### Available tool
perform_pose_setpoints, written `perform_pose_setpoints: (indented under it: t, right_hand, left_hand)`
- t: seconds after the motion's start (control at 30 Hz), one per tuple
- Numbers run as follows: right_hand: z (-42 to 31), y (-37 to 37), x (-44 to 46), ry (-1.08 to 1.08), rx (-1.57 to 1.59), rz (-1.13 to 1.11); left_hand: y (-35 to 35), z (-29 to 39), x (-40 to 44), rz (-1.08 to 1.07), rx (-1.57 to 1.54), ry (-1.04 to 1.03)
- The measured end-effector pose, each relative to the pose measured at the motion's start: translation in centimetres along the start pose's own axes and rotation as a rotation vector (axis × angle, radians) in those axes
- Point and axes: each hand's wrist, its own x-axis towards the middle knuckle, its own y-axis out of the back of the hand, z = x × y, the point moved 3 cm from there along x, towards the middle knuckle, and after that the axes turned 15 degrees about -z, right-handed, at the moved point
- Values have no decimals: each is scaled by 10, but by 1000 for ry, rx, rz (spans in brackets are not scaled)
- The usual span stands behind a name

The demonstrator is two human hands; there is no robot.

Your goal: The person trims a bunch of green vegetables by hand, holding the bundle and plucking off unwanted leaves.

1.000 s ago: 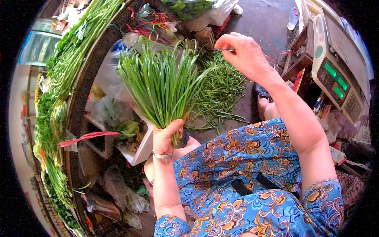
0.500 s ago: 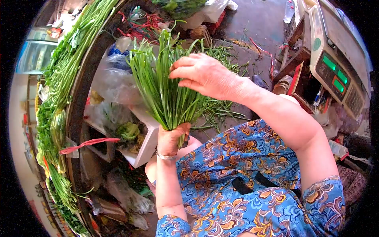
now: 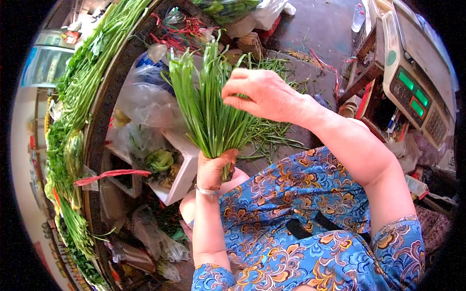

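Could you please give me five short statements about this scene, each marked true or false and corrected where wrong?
1. The left hand grips the bunch of green leaves near its lower end. True.
2. The scale's display is dark. False: the display glows green.
3. The right hand is at the leaves with its fingers bent. True.
4. The metal bracelet is on the right wrist. False: the bracelet is on the left.
5. Loose green blades lie beyond the bunch. True.
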Motion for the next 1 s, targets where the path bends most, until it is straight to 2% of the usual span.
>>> perform_pose_setpoints:
  t: [0.07,0.17,0.3,0.37,0.53,0.63,0.83,0.9,0.93,0.97,1.0]
  right_hand:
    - [-2,9,1,-24,-7,186]
    - [-5,20,4,111,-65,336]
    - [0,13,3,118,-107,261]
    - [4,8,1,51,-208,55]
    - [-1,12,-1,90,-216,91]
    - [-2,13,-4,58,-96,82]
    - [8,4,-3,-98,-29,107]
    - [11,6,1,-121,26,187]
    - [13,9,0,-205,196,230]
    - [15,15,2,-236,237,248]
    - [17,16,3,-201,335,245]
  left_hand:
    - [0,0,0,8,49,22]
    - [-8,3,1,28,151,42]
    - [-11,2,4,52,238,38]
    - [-8,-2,4,47,211,30]
    - [-6,-1,7,64,229,41]
    - [0,-4,8,93,219,68]
    - [-4,-1,7,123,226,39]
    - [-3,-4,8,115,225,47]
    - [-3,-5,8,116,225,47]
    - [-5,-5,7,117,246,31]
    - [-6,-5,7,118,267,16]
